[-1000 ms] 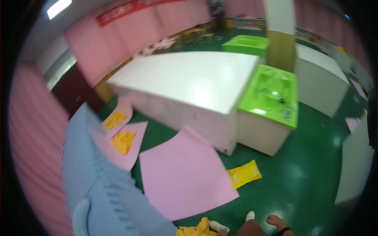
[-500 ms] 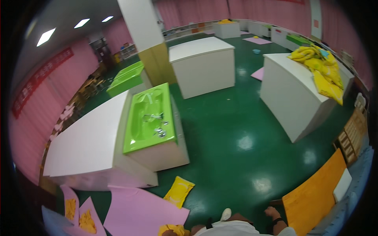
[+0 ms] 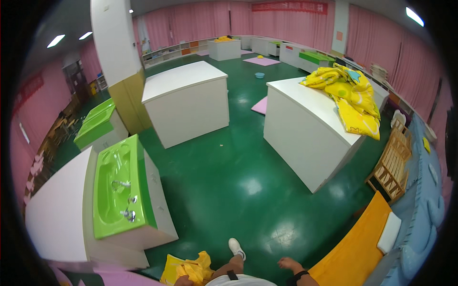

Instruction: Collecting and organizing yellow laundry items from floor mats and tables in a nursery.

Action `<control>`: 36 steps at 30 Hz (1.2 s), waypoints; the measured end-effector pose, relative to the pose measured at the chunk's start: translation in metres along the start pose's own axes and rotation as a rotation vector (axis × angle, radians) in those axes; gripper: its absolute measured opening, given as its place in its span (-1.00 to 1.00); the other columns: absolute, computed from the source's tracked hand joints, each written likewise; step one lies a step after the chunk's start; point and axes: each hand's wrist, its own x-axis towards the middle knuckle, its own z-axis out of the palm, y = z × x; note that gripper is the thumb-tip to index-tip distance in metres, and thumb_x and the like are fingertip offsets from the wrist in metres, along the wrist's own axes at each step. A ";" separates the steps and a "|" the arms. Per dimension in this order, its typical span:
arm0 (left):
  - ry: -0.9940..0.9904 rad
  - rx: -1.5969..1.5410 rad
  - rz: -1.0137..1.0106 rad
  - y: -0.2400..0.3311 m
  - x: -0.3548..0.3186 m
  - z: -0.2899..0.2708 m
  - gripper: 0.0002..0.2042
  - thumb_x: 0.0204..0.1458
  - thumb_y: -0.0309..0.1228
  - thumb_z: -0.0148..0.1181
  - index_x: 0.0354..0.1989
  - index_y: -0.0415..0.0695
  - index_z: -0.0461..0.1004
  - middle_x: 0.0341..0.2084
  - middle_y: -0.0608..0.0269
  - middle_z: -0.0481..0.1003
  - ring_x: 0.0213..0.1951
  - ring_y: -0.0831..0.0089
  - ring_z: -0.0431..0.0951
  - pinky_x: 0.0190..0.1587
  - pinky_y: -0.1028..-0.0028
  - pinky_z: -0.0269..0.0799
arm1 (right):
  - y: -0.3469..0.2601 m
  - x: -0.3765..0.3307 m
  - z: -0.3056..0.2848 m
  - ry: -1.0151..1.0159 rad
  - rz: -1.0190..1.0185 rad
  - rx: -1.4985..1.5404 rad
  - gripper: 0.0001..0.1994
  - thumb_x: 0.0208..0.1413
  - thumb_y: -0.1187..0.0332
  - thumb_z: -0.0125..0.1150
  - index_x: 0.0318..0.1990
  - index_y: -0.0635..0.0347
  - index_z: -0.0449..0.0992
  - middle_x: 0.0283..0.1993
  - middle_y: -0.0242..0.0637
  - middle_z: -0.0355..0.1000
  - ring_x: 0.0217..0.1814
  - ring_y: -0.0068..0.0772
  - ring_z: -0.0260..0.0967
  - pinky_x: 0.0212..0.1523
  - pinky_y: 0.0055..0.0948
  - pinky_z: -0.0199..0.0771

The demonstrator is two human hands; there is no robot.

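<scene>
At the lower edge my left hand (image 3: 183, 281) is closed on a bundle of yellow cloth (image 3: 198, 268), which hangs low beside my leg. A flatter, brighter yellow piece (image 3: 171, 268) shows at the bundle's left side; I cannot tell whether it belongs to the same bundle. My right hand (image 3: 289, 264) hangs at my right side with its fingers loosely bent and nothing in it. It is nearest to an orange board (image 3: 350, 243). Ahead on the right, a heap of patterned yellow cloth (image 3: 350, 95) lies on a white counter (image 3: 305, 97) and droops over its near end.
A green sink unit (image 3: 149, 195) adjoins a white counter (image 3: 59, 209) on the left. Another white counter (image 3: 191, 114) stands ahead beside a pillar (image 3: 114, 52). Wooden slatted furniture (image 3: 393, 164) and blue padding (image 3: 417, 200) line the right. A small blue basin (image 3: 259, 75) sits on the green floor (image 3: 224, 186).
My view has swung right, so the counters and sink shift left. The pink mats have mostly left the view at lower left. The yellow cloth bundle is still in my left hand, now more visible.
</scene>
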 end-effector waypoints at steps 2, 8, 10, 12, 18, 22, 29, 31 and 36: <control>0.040 -0.159 -0.075 0.019 0.041 -0.024 -0.43 -0.21 -0.13 0.25 -0.03 -0.26 0.42 -0.19 -0.05 0.51 -0.13 0.12 0.49 -0.09 0.31 0.41 | -0.009 0.028 -0.041 -0.013 -0.045 -0.114 -0.69 0.08 0.21 0.09 -0.14 0.27 0.48 -0.26 -0.22 0.49 -0.28 -0.37 0.45 -0.26 -0.38 0.44; -0.006 -0.590 -0.086 0.047 0.172 -0.134 -0.37 -0.17 -0.35 0.30 0.11 -0.36 0.25 -0.15 0.09 0.48 -0.23 0.28 0.49 -0.20 0.33 0.45 | -0.095 0.059 -0.151 0.231 -0.086 -0.213 -0.67 0.04 0.19 0.06 -0.20 0.29 0.50 -0.29 -0.20 0.50 -0.26 -0.32 0.45 -0.23 -0.33 0.43; -0.188 -0.809 -0.375 0.084 0.212 -0.174 -0.34 -0.15 -0.34 0.28 0.16 -0.31 0.21 -0.11 0.11 0.46 -0.20 0.23 0.48 -0.16 0.35 0.43 | -0.107 0.064 -0.184 0.280 -0.015 -0.063 -0.66 0.02 0.17 0.07 -0.23 0.29 0.50 -0.29 -0.19 0.50 -0.26 -0.31 0.44 -0.23 -0.30 0.42; -0.112 -1.100 -0.215 0.086 0.261 -0.205 -0.33 -0.14 -0.36 0.27 0.21 -0.23 0.18 -0.13 0.09 0.46 -0.15 0.20 0.46 -0.07 0.30 0.40 | -0.123 0.078 -0.209 0.323 0.017 0.101 -0.65 0.00 0.15 0.08 -0.26 0.29 0.51 -0.30 -0.19 0.50 -0.26 -0.30 0.43 -0.24 -0.27 0.42; -0.305 -0.839 -0.205 0.173 0.399 -0.295 -0.30 -0.16 -0.47 0.25 0.24 -0.17 0.15 -0.10 0.00 0.45 -0.10 0.25 0.46 0.04 0.24 0.35 | -0.096 0.188 -0.305 0.207 0.146 0.038 -0.63 -0.02 0.10 0.07 -0.33 0.28 0.53 -0.33 -0.14 0.50 -0.32 -0.30 0.42 -0.24 -0.28 0.42; -0.232 0.069 -0.064 0.240 0.527 -0.363 -0.41 -0.34 -0.08 0.28 -0.10 -0.20 0.51 -0.13 -0.08 0.50 -0.04 0.09 0.48 0.00 0.34 0.37 | -0.128 0.274 -0.405 0.191 0.075 -0.144 -0.64 0.02 0.13 0.05 -0.32 0.30 0.52 -0.34 -0.14 0.50 -0.32 -0.32 0.45 -0.27 -0.27 0.43; -0.090 -0.103 -0.119 0.374 0.615 -0.530 -0.45 -0.37 -0.16 0.22 -0.10 -0.14 0.51 -0.15 -0.04 0.51 -0.07 0.10 0.50 -0.03 0.29 0.41 | -0.341 0.354 -0.579 0.217 -0.160 -0.009 -0.68 0.07 0.22 0.12 -0.19 0.34 0.46 -0.28 -0.14 0.49 -0.29 -0.29 0.46 -0.25 -0.34 0.47; -0.035 -0.144 -0.103 0.389 0.649 -0.549 -0.49 -0.35 -0.18 0.20 -0.13 -0.15 0.52 -0.16 -0.04 0.51 -0.09 0.09 0.50 -0.05 0.28 0.41 | -0.408 0.386 -0.612 0.166 -0.197 -0.102 -0.62 0.06 0.14 0.15 -0.16 0.35 0.45 -0.25 -0.11 0.48 -0.23 -0.27 0.46 -0.17 -0.33 0.46; 0.377 -0.024 0.146 0.480 0.706 -0.672 -0.58 -0.30 -0.30 0.11 -0.19 -0.20 0.51 -0.28 -0.02 0.52 -0.18 0.04 0.50 -0.08 0.22 0.42 | -0.608 0.423 -0.678 0.117 -0.390 -0.374 -0.26 -0.05 -0.15 0.22 0.04 0.38 0.30 -0.06 0.03 0.40 0.00 -0.10 0.37 0.00 -0.26 0.37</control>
